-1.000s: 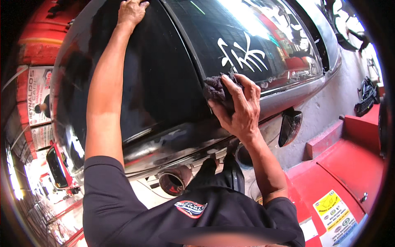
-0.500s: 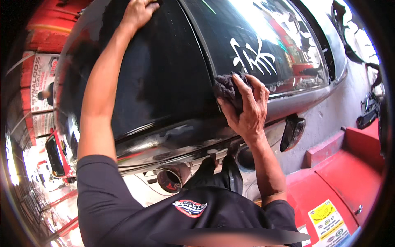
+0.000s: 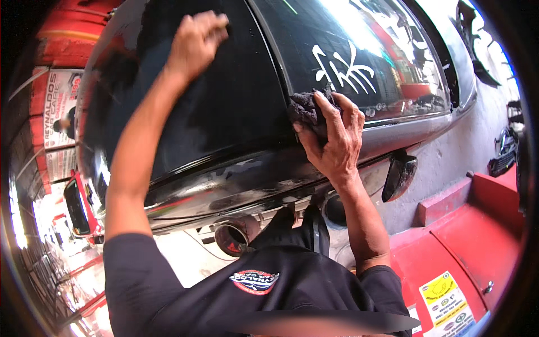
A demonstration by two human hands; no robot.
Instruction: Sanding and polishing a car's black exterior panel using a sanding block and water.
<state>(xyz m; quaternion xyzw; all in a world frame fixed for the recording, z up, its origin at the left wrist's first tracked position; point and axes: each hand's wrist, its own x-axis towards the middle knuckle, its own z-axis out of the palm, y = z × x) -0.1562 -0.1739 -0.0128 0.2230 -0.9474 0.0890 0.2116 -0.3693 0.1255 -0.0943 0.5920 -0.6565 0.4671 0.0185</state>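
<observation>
My right hand (image 3: 337,135) is closed on a dark, crumpled cloth (image 3: 306,108), held against the black car (image 3: 213,112) beside the seam along the glass (image 3: 398,62), just below its white decal (image 3: 345,70). My left hand (image 3: 199,45) is high over the glossy black panel, left of that seam, its fingers curled and blurred; whether it touches the surface or what is at its fingertips I cannot make out.
A round exhaust tip (image 3: 236,236) is under the car's near edge. Right are a black mirror-shaped part (image 3: 398,177), a red ledge (image 3: 460,236) with stickers and dark parts (image 3: 502,157). Another red vehicle (image 3: 84,208) and a wall banner (image 3: 59,118) are at left.
My left hand has come down and rightward from the top edge of the panel. My right hand with the cloth has shifted slightly right and up along the seam.
</observation>
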